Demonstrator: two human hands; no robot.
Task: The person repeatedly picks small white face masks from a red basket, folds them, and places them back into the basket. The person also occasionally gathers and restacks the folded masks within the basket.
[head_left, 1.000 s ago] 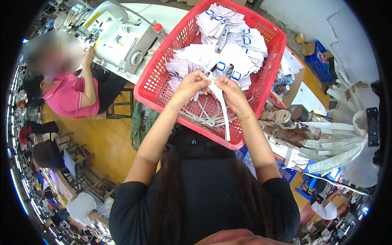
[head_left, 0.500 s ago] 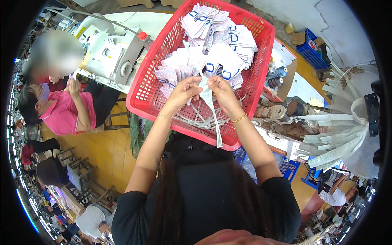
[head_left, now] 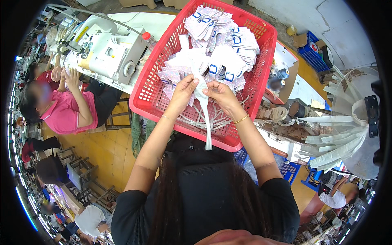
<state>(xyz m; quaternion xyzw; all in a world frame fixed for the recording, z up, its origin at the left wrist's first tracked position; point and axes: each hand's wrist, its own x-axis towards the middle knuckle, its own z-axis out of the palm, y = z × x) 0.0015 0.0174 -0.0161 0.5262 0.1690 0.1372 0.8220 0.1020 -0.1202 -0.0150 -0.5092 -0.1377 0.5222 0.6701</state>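
Over a red plastic basket (head_left: 143, 111), I hold a white fabric strip (head_left: 202, 94) between both hands. My left hand (head_left: 183, 93) pinches its left edge between thumb and fingers. Opposite it, my right hand (head_left: 222, 96) grips the right edge, fingertips closed. The strip's narrow tail hangs down past the basket's near rim. Beyond my hands lie stacks of pale patterned fabric pieces (head_left: 245, 45), several marked with blue rectangles. Thin white strips (head_left: 198, 118) lie loose in the basket under my hands.
A white sewing machine (head_left: 116, 55) and a red-capped bottle (head_left: 149, 40) stand left of the basket. A co-worker in a pink shirt (head_left: 71, 112) sits there. Thread cones (head_left: 277, 83) stand at the right. White strips (head_left: 339, 134) hang farther right. A blue crate (head_left: 312, 55) sits behind.
The white strip has turned so its broader face shows, and its tail has swung left. My hands stay on it, with the right hand slightly lower. The co-worker's hands have moved.
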